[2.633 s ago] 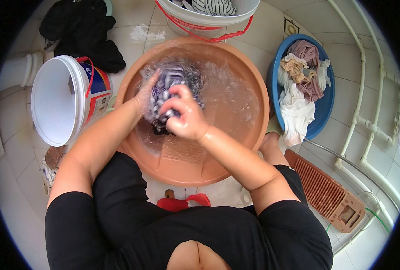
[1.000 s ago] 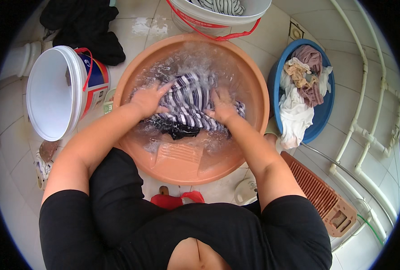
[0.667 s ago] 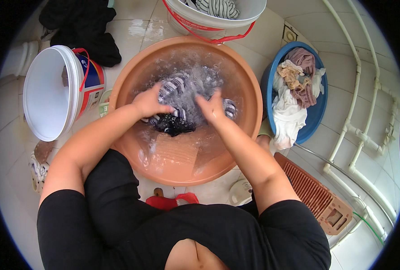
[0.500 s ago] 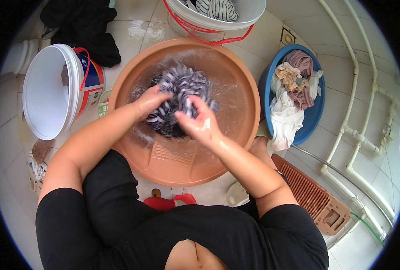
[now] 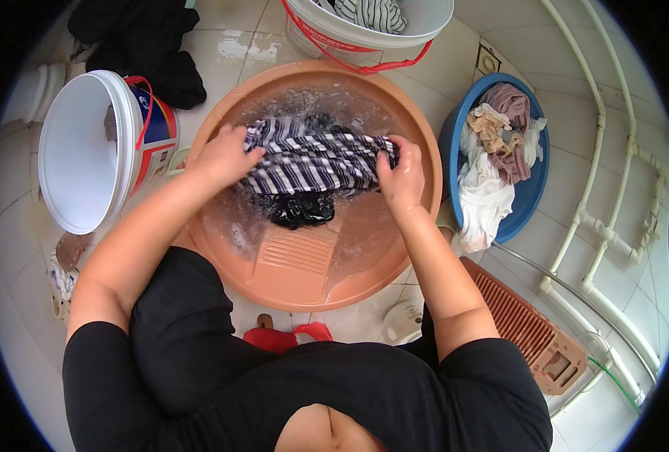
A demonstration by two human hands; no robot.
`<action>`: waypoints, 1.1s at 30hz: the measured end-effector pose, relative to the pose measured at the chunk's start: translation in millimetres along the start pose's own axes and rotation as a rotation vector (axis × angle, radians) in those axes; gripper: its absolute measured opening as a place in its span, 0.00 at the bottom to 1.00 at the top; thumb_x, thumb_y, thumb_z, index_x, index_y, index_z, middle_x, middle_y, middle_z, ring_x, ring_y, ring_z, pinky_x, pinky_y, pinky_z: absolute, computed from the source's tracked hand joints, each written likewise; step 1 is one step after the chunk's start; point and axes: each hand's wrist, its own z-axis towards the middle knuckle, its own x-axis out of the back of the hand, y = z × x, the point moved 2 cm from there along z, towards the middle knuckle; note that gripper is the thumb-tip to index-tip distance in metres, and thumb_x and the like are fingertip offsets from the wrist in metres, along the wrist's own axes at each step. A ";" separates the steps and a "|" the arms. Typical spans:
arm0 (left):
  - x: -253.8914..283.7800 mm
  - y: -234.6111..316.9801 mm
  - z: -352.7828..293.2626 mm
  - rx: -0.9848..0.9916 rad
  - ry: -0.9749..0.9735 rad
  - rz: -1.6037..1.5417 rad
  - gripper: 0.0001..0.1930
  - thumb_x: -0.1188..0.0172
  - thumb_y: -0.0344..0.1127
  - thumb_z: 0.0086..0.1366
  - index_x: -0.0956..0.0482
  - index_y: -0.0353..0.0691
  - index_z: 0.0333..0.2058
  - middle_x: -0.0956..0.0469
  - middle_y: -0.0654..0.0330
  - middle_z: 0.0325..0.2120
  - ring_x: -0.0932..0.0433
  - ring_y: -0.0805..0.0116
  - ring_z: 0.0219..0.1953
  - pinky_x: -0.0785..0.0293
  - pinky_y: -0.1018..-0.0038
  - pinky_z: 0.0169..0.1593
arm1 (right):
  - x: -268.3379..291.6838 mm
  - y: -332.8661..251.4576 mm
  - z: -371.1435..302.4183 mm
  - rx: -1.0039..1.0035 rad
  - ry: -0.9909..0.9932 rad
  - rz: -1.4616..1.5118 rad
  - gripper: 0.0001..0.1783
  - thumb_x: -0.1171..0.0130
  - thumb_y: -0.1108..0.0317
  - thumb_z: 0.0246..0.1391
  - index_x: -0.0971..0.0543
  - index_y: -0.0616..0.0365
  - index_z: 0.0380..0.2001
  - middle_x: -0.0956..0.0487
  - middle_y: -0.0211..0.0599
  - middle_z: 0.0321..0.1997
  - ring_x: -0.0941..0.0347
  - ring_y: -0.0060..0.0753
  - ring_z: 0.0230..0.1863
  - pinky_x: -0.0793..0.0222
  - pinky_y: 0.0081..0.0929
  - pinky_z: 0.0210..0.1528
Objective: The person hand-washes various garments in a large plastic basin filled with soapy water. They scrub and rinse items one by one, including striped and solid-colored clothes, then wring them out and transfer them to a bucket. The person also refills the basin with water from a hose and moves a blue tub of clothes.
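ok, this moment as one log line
left hand: holds striped cloth | right hand: holds its other end | orange basin: water inside

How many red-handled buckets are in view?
2: the near bucket left of the tub, and the far bucket beyond it, cut off by the picture's top edge.

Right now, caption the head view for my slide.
Left hand and right hand hold striped cloth in a tub of water, a blue basin of clothes beside it.

Print on the left bucket and upper bucket is unreadable (too small).
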 end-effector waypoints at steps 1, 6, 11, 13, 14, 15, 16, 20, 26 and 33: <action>-4.6 10.3 -9.8 -0.061 0.135 0.162 0.31 0.40 0.46 0.52 0.35 0.33 0.51 0.36 0.46 0.52 0.33 0.49 0.51 0.37 0.62 0.53 | -8.9 7.9 -4.6 0.181 -0.027 -0.099 0.24 0.40 0.68 0.40 0.30 0.51 0.45 0.31 0.44 0.47 0.34 0.48 0.45 0.35 0.37 0.46; -42.6 33.8 -28.1 -0.338 -0.131 0.583 0.43 0.39 0.48 0.51 0.52 0.55 0.62 0.63 0.46 0.63 0.59 0.44 0.64 0.55 0.40 0.57 | -69.0 25.6 -46.9 0.140 -0.499 -0.473 0.44 0.37 0.52 0.37 0.41 0.46 0.59 0.54 0.50 0.66 0.61 0.55 0.66 0.48 0.56 0.55; -36.8 4.9 -1.2 -0.321 -0.380 0.423 0.50 0.33 0.56 0.39 0.46 0.49 0.60 0.58 0.42 0.62 0.50 0.44 0.61 0.48 0.56 0.60 | -63.6 37.3 -16.1 -0.001 -0.948 -0.333 0.44 0.38 0.46 0.39 0.42 0.48 0.59 0.47 0.53 0.64 0.52 0.55 0.64 0.46 0.51 0.58; -43.9 -3.2 10.7 -0.357 -0.351 0.431 0.49 0.32 0.57 0.38 0.43 0.46 0.59 0.55 0.41 0.61 0.45 0.43 0.59 0.45 0.59 0.59 | -73.2 56.3 -0.8 0.025 -0.882 -0.371 0.42 0.38 0.46 0.39 0.40 0.48 0.57 0.43 0.53 0.62 0.46 0.54 0.61 0.43 0.46 0.57; -44.1 -5.6 16.9 -0.283 -0.404 0.290 0.49 0.32 0.58 0.38 0.42 0.45 0.58 0.54 0.41 0.61 0.45 0.43 0.59 0.45 0.58 0.58 | -76.8 64.3 2.0 0.040 -0.849 -0.390 0.41 0.38 0.46 0.39 0.39 0.49 0.56 0.42 0.52 0.61 0.43 0.53 0.60 0.42 0.44 0.57; -45.2 -9.9 22.7 -0.203 -0.456 0.145 0.49 0.32 0.58 0.38 0.41 0.45 0.58 0.52 0.42 0.60 0.44 0.42 0.59 0.45 0.58 0.58 | -69.8 50.6 -1.7 -0.074 -0.621 -0.340 0.39 0.38 0.50 0.39 0.37 0.56 0.53 0.35 0.56 0.55 0.36 0.56 0.53 0.39 0.44 0.55; -45.9 -12.1 26.4 -0.122 -0.502 0.002 0.49 0.32 0.58 0.37 0.40 0.44 0.57 0.51 0.42 0.60 0.44 0.42 0.58 0.45 0.57 0.58 | -69.2 35.8 2.6 -0.232 -0.552 -0.258 0.37 0.37 0.52 0.39 0.36 0.59 0.51 0.32 0.56 0.51 0.34 0.55 0.50 0.38 0.42 0.53; -28.9 37.4 1.4 -0.293 -0.042 0.248 0.52 0.29 0.52 0.35 0.46 0.47 0.60 0.49 0.48 0.60 0.50 0.46 0.61 0.51 0.55 0.60 | -62.0 9.5 -0.6 -0.526 -0.456 0.682 0.26 0.37 0.65 0.41 0.32 0.66 0.43 0.25 0.43 0.36 0.28 0.33 0.36 0.33 0.27 0.41; -27.8 23.8 10.2 -0.363 0.123 0.016 0.47 0.31 0.39 0.39 0.46 0.47 0.60 0.44 0.51 0.58 0.46 0.48 0.60 0.49 0.55 0.60 | 64.0 -116.7 -11.5 -0.309 -0.715 1.187 0.17 0.43 0.69 0.50 0.29 0.64 0.43 0.26 0.29 0.36 0.32 0.18 0.38 0.35 0.17 0.41; -16.4 18.1 4.7 -0.504 0.008 -0.581 0.23 0.44 0.36 0.52 0.31 0.37 0.47 0.39 0.49 0.53 0.43 0.54 0.58 0.47 0.66 0.60 | 47.5 -43.3 -1.7 -0.614 -0.366 1.112 0.17 0.50 0.65 0.53 0.29 0.63 0.45 0.26 0.35 0.43 0.32 0.24 0.46 0.39 0.25 0.50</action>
